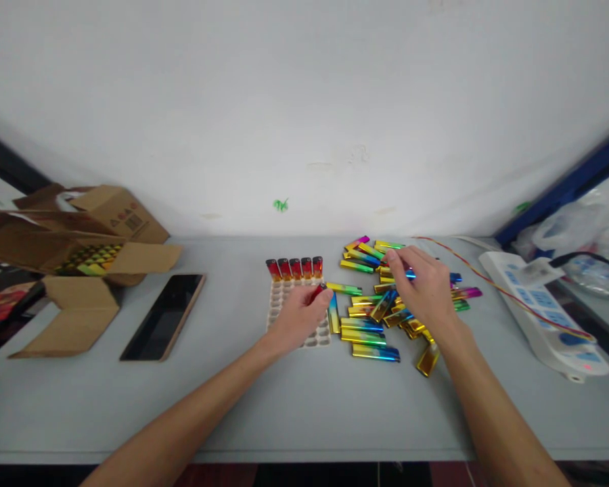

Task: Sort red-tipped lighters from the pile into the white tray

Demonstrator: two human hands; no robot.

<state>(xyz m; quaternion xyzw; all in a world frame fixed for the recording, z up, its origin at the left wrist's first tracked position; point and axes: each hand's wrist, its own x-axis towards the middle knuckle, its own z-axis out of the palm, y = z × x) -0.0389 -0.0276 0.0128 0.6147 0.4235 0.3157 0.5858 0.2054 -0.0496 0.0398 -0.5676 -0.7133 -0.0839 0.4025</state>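
My left hand (300, 314) is closed round a red lighter (319, 291), whose dark top shows above the fingers. It is over a pale tray (280, 302) with rows of holes. Along the tray's far edge, several red lighters (295, 268) stand upright. To the right lies a loose pile of shiny, flat, lighter-sized sleeves (363, 336) in gold, green, blue and pink. Over this pile my right hand (426, 284) has its thumb and fingers bent together in a pinch. A blue end shows by the fingers, but I cannot tell whether it is held.
A phone (163, 316) lies on the grey table (223, 399) at the left. Behind it stands an open cardboard box (132, 216) with yellow and black items. At the right are a white power strip (543, 311), a thin red-yellow wire (487, 279) and plastic bags (583, 226). A white wall closes off the back.
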